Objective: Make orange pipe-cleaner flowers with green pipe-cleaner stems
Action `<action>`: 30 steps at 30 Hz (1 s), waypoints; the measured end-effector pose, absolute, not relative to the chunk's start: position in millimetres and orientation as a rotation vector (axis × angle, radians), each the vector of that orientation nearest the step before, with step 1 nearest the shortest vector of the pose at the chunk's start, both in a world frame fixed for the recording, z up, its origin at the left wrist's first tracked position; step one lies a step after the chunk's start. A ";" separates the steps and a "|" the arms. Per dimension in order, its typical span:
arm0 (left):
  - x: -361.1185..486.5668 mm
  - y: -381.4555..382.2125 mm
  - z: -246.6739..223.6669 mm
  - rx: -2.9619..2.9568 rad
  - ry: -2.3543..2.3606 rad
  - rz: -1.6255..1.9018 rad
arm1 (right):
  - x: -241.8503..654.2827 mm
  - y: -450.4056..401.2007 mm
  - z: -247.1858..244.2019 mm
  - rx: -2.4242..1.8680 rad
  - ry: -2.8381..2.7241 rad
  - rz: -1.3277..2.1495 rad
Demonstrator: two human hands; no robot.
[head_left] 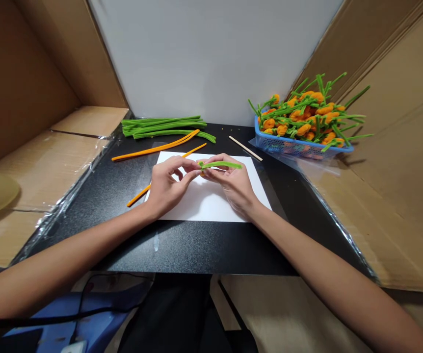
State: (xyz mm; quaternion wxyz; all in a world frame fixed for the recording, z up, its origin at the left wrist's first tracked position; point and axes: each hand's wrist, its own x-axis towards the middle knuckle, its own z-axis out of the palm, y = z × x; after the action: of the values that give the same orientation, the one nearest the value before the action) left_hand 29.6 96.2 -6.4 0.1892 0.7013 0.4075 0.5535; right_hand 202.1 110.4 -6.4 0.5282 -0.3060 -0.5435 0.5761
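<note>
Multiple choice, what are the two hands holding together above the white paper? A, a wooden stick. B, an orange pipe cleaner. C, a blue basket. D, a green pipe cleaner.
D: the left hand and right hand meet at a green pipe cleaner, held in their fingertips above the white paper.

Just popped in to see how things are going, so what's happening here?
The person's left hand and right hand pinch a green pipe cleaner above a white paper sheet on a black table. Orange pipe cleaners and a green bunch lie nearby, and a blue basket is piled with orange-and-green pipe-cleaner carrots.
</note>
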 end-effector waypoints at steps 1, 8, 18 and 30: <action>29.4 96.5 -6.6 1.975 1.138 1.552 | 202.0 110.3 -6.4 -0.730 -1.297 1.381; 29.9 98.4 -9.8 1.967 1.144 1.522 | 201.0 111.6 -8.4 -0.748 -1.309 1.377; 32.6 92.7 -5.4 1.918 1.269 1.517 | 197.8 109.8 -4.4 -0.762 -1.474 1.178; 35.6 98.7 17.3 0.829 1.018 0.929 | 205.8 104.7 -7.8 -0.699 -2.074 -0.034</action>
State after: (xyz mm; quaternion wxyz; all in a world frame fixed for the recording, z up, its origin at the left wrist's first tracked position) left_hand 35.6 98.7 17.3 0.6938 0.3714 0.4558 0.4158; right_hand 205.8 104.7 -7.8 0.4584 -0.2839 -0.8421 -0.0137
